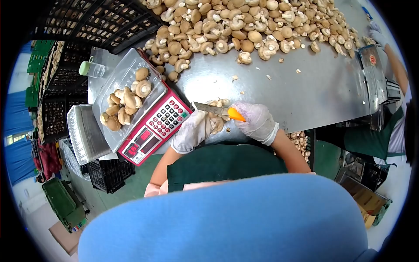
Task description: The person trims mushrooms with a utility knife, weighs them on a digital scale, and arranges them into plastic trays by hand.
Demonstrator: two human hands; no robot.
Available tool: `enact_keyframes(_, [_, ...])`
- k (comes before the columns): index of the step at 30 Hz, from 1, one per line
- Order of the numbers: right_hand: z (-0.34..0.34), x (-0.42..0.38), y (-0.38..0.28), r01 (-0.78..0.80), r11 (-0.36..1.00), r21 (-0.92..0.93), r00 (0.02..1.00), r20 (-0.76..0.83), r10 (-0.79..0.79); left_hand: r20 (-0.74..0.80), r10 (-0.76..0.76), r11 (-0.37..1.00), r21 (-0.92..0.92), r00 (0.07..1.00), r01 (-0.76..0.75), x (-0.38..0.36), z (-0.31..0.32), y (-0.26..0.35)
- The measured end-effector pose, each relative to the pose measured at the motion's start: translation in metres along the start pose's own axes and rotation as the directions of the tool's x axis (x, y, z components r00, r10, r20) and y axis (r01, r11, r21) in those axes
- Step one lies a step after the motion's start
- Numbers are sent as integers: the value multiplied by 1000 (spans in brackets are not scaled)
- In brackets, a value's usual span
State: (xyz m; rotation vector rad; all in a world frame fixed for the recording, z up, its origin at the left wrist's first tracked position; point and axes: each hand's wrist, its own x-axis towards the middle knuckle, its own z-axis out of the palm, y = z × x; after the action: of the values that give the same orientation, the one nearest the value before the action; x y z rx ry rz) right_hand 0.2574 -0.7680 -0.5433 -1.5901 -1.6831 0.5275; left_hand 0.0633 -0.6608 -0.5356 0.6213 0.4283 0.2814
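My right hand, in a white glove, is closed round the orange handle of a knife. The knife's blade points left, its tip by the fingers of my left hand. That hand is also gloved, with its fingers bent at the blade; what they hold is hidden. Cut mushroom pieces lie between my two hands on the metal table. Left of my left hand is a red and white scale with a clear tray of mushrooms on its top.
A large heap of mushrooms covers the table's far side. Black crates stand at the left, near a clear bottle with a green cap. Stacked clear trays are beside the scale. A co-worker's arm shows at the right.
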Motion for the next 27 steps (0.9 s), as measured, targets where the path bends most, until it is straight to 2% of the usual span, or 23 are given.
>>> enact_keyframes(1, [0, 0, 0, -12, 1000, 4, 1000, 19, 12, 1, -1, 1000, 0, 1000, 1, 0, 1, 0])
enact_keyframes(3, [0, -1, 0, -26, 1000, 11, 999, 39, 26, -8, 19, 937, 350, 1000, -15, -4, 2, -1])
enact_keyframes(4, [0, -1, 0, -29, 999, 15, 998, 52, 28, -91, -46, 877, 474, 995, 84, -7, 2, 3])
enact_keyframes(5, [0, -2, 0, -32, 999, 19, 997, 65, 30, -93, -47, 876, 474, 995, 86, -6, -4, -1])
enact_keyframes(7, [0, -2, -1, -44, 999, 20, 995, 87, 42, -104, 2, 794, 605, 995, 62, -2, -23, -12])
enact_keyframes(8, [-1, -2, -1, -56, 998, 18, 993, 108, 54, -39, 2, 842, 540, 999, 19, -1, -16, -8])
enact_keyframes(12, [-10, -4, 8, -140, 984, 115, 978, 170, 119, 12, -8, 895, 446, 1000, 2, -3, 1, -9])
enact_keyframes(14, [-15, -4, 32, -445, 877, 181, 894, 40, 446, -6, 98, 932, 351, 995, -89, -4, 0, -13])
enact_keyframes(15, [-18, -3, 33, -437, 882, 178, 899, 38, 437, -12, 137, 939, 321, 991, -126, -4, -2, -13])
enact_keyframes(17, [-27, -7, 26, -463, 881, 98, 886, 15, 464, -42, 48, 974, 224, 998, -38, -3, -6, -10])
enact_keyframes(18, [-26, -5, 17, -432, 902, -24, 899, 67, 433, -47, 25, 973, 228, 999, -14, -4, -2, -6])
enact_keyframes(19, [-25, -4, 8, -436, 899, -25, 897, 61, 437, -42, 21, 973, 229, 999, -11, -5, -1, -7])
enact_keyframes(21, [-23, -3, -9, -217, 974, 64, 961, 187, 202, -151, 8, 985, 172, 988, 18, -7, -3, -10])
enact_keyframes(22, [-17, -3, -11, -217, 974, 59, 962, 180, 203, -12, 13, 941, 338, 1000, -8, -2, -18, -8])
enact_keyframes(23, [-7, -4, -8, -127, 991, 47, 982, 146, 119, -219, 29, 893, 444, 975, 73, -1, -2, -9])
enact_keyframes(24, [-3, -5, -6, -39, 999, 31, 993, 115, 35, -134, -28, 848, 522, 991, 95, 0, -7, -3])
enact_keyframes(25, [-4, -5, -3, -42, 999, 26, 993, 108, 39, -55, -94, 795, 597, 994, 108, 1, -12, 1])
enact_keyframes(27, [-9, 0, 7, -224, 969, 108, 969, 135, 209, 52, 12, 919, 392, 999, -31, -8, -6, -8])
